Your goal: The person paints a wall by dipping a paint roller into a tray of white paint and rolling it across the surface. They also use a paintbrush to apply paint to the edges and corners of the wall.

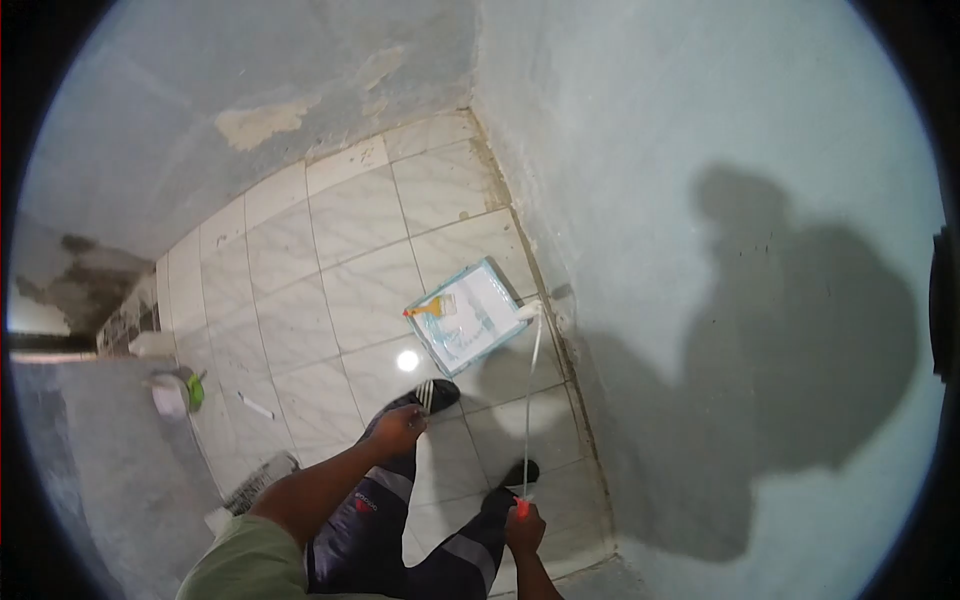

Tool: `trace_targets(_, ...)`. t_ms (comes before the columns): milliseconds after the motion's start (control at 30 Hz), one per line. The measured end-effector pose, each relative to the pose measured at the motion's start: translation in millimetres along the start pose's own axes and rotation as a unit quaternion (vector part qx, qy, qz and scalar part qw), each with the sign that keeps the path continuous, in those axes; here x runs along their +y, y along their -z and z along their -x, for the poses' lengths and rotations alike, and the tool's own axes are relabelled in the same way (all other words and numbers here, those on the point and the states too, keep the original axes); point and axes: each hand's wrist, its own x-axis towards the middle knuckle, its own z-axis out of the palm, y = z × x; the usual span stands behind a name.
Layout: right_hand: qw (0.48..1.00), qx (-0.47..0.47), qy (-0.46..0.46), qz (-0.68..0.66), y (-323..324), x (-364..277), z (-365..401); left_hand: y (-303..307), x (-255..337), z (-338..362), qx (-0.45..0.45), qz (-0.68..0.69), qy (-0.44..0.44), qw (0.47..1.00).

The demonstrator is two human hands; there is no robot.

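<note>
My right hand, low in the head view, is wrapped round the red handle of a paint roller. Its long thin metal rod reaches up to a small white roller head at the right edge of a paint tray. White paint covers much of the tray, which has a light blue rim. Across the tray's left part lies a paintbrush with a yellow handle and a red tip. My left hand hangs above my leg beside the black shoe, fingers curled in, with nothing visible in it.
Pale floor tiles meet a grey-blue wall on the right, where a large shadow falls. Peeling patches mark the back wall. At left are a white and green item, a thin white stick and a patterned grey item.
</note>
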Motion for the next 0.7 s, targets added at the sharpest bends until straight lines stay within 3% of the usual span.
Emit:
trace_targets(33,1.0,0.017,0.013,0.008,4.7,19.3,-8.3,-16.2,6.8,12.4,0.047,0.073,-0.021,0.996)
trace_targets(133,0.998,0.025,0.041,0.028,8.1,94.2,-35.1,-61.8,33.2,70.3,0.11,0.111,0.016,0.988)
trace_targets(233,0.998,0.022,0.026,0.047,15.3,154.1,-50.2,-144.7,-0.2,103.6,0.145,0.152,0.092,0.973)
trace_targets(300,0.998,0.014,0.015,0.067,20.3,184.6,-59.3,-219.9,-53.0,123.6,0.104,0.232,0.13,0.958)
trace_targets(500,0.995,0.021,0.092,0.024,-10.2,244.5,-76.1,-291.7,-44.2,186.4,-0.016,0.15,0.19,0.97)
trace_targets(633,0.995,0.027,0.085,0.042,-40.0,274.8,-106.9,-343.7,-90.1,178.7,-0.025,0.202,0.146,0.968)
trace_targets(700,0.993,0.045,0.095,0.053,-55.0,298.2,-117.5,-365.9,-110.0,164.8,-0.031,0.145,0.163,0.975)
